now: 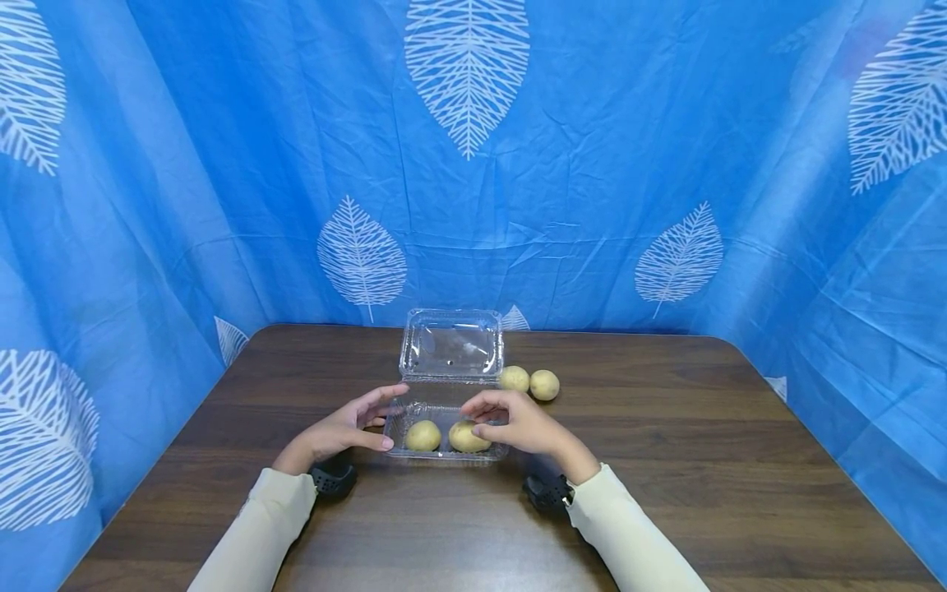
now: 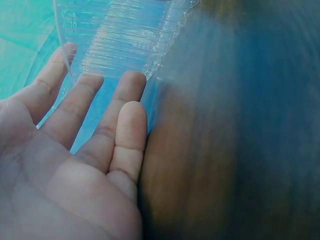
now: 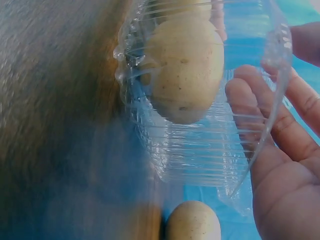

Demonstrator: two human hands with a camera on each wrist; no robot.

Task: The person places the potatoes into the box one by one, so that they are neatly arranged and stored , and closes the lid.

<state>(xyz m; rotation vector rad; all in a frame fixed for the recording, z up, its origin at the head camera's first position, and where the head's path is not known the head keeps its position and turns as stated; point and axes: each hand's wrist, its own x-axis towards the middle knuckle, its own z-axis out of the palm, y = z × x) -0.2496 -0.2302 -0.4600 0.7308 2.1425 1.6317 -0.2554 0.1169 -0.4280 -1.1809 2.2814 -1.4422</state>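
Observation:
A clear plastic container (image 1: 444,455) with its lid (image 1: 451,345) raised at the back holds two potatoes, one at the left (image 1: 423,437) and one at the right (image 1: 468,437). My left hand (image 1: 342,426) is at the container's left side, fingers spread; in the left wrist view the fingertips of this hand (image 2: 75,160) meet the ribbed wall (image 2: 120,45). Over the right end, my right hand (image 1: 527,426) has its fingers loosely bent. The right wrist view shows that hand (image 3: 285,175) reaching over the rim, with a gap to the larger potato (image 3: 185,70).
Two more potatoes, a left one (image 1: 514,378) and a right one (image 1: 545,385), lie on the brown wooden table (image 1: 666,460) just behind and right of the container. A blue curtain (image 1: 562,189) with white leaf prints hangs behind the table and at both sides.

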